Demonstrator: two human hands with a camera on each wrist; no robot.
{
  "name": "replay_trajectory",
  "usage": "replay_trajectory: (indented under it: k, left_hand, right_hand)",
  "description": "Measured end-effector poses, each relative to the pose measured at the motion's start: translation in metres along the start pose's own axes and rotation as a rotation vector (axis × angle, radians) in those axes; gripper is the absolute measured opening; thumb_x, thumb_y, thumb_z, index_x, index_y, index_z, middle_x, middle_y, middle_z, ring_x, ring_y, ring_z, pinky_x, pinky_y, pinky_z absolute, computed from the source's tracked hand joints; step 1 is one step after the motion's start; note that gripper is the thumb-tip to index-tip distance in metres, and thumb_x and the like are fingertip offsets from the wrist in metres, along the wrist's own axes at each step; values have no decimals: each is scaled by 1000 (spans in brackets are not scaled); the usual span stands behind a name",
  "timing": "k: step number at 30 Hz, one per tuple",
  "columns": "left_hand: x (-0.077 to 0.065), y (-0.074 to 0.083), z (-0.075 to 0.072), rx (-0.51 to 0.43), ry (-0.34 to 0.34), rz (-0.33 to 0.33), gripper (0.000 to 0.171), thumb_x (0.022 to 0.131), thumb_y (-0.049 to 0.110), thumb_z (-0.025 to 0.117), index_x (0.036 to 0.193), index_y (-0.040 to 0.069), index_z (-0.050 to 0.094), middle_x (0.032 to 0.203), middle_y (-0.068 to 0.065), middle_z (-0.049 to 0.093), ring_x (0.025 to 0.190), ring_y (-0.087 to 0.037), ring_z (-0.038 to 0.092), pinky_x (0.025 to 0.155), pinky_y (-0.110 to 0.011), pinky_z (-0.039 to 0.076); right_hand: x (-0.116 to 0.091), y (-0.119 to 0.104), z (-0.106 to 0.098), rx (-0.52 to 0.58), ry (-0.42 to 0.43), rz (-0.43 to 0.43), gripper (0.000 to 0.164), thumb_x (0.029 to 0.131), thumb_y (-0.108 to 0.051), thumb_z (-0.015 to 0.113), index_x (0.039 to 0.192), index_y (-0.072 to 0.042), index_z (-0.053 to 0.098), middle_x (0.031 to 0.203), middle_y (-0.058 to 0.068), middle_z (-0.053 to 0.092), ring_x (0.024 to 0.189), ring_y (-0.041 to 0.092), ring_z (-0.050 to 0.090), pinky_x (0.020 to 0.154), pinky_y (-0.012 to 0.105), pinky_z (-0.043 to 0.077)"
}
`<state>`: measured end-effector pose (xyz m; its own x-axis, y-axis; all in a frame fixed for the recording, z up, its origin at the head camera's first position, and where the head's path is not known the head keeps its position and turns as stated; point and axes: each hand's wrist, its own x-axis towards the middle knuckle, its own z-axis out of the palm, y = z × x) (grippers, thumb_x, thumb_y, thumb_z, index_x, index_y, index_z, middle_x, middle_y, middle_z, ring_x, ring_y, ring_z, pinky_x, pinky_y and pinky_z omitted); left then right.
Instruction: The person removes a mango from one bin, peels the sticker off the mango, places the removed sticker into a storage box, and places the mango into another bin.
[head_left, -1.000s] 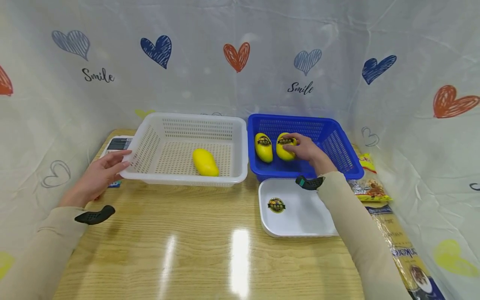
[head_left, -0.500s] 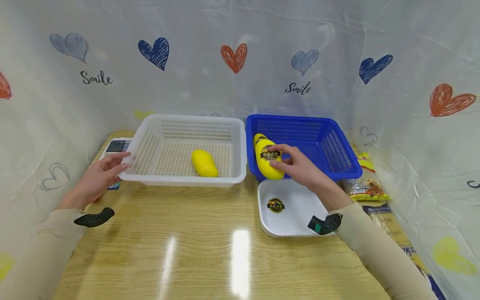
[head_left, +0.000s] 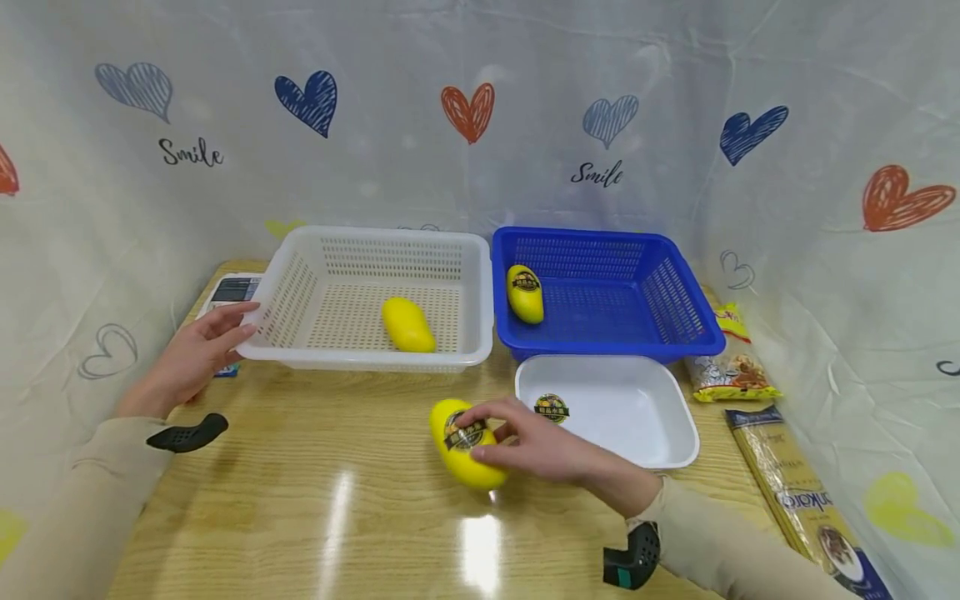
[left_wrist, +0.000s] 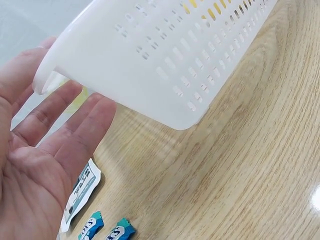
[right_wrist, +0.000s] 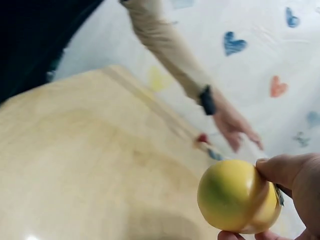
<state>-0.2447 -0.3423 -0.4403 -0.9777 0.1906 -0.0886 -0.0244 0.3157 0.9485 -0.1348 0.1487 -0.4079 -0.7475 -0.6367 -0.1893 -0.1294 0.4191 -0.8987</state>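
My right hand (head_left: 528,440) grips a yellow mango (head_left: 452,454) with a dark round label, held over the table in front of the baskets. In the right wrist view the mango (right_wrist: 232,197) shows a greenish patch, with my thumb and fingertips around it. My left hand (head_left: 191,358) holds the left front corner of the white basket (head_left: 375,360); in the left wrist view the thumb lies over the rim and the fingers (left_wrist: 82,135) come up under it. One mango (head_left: 408,325) lies inside the white basket. Another labelled mango (head_left: 526,296) lies at the left in the blue basket (head_left: 611,343).
A white tray (head_left: 630,412) with a round label stands before the blue basket. Snack bags (head_left: 731,358) and a gold packet (head_left: 795,500) lie along the right edge. Small blue wrappers (left_wrist: 120,230) and a white packet (left_wrist: 82,192) lie near my left hand. A printed curtain (head_left: 405,125) surrounds the table.
My right hand has lifted one mango out of the blue basket and carried it left and toward me, over the bare table. My left hand has stayed on the white basket.
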Motion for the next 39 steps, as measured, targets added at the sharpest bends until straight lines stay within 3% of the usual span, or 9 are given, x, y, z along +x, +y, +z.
replay_trajectory:
  k: [4,9,17,24,28,31,35,37,39]
  left_hand:
    - [1,-1,-2,-30,-19,19,53,102,28,53,151,18,37,130,12,47,106,1,56,80,-18,53]
    - [1,-2,-1,-8,-10,7,54,102,32,52,151,18,35,134,10,44,107,2,55,81,-18,53]
    - [-1,1,0,-12,-20,5,54,102,30,52,151,18,35,130,12,47,105,1,56,80,-18,53]
    - [-1,2,1,5,-3,-8,55,102,31,51,152,15,33,129,13,47,105,2,55,80,-18,53]
    - [-1,3,0,35,1,-8,56,102,33,50,152,16,33,128,14,48,104,3,55,80,-17,52]
    - [-2,4,-1,67,4,29,55,104,30,49,153,15,31,130,9,48,102,4,56,78,-17,52]
    - [-7,12,0,208,83,65,58,104,34,47,155,16,26,144,-10,40,114,-1,52,83,-19,50]
    - [-13,20,3,306,170,77,60,103,39,48,155,16,27,151,-16,32,126,-14,49,94,-28,48]
    - [-20,28,9,382,279,103,60,101,40,51,152,15,33,151,-16,33,132,-20,44,99,-25,44]
  right_hand:
    - [7,13,27,-4,-56,16,30,95,-33,64,125,-37,60,124,-1,44,105,21,47,85,32,45]
    - [19,26,44,-69,-6,40,30,95,-34,65,124,-36,60,115,-1,43,97,18,42,79,29,41]
    - [34,28,51,19,114,48,31,96,-30,64,126,-29,54,136,10,30,78,14,62,60,29,55]
    - [38,29,50,-41,164,25,31,95,-32,66,125,-29,57,130,9,34,92,18,53,79,26,48]
    - [39,30,50,-5,164,17,32,95,-29,66,125,-26,57,129,9,34,93,19,56,74,27,53]
    - [39,31,52,2,171,4,32,95,-27,66,125,-25,56,130,9,34,91,19,58,71,25,54]
    - [38,33,53,-7,187,-13,32,94,-26,67,125,-25,57,132,8,34,97,18,55,78,24,52]
    - [38,34,53,-3,190,-23,32,94,-25,67,124,-24,57,134,9,33,100,19,54,79,24,52]
    - [38,35,52,0,194,-30,32,94,-24,67,125,-23,58,136,11,32,100,20,56,80,25,53]
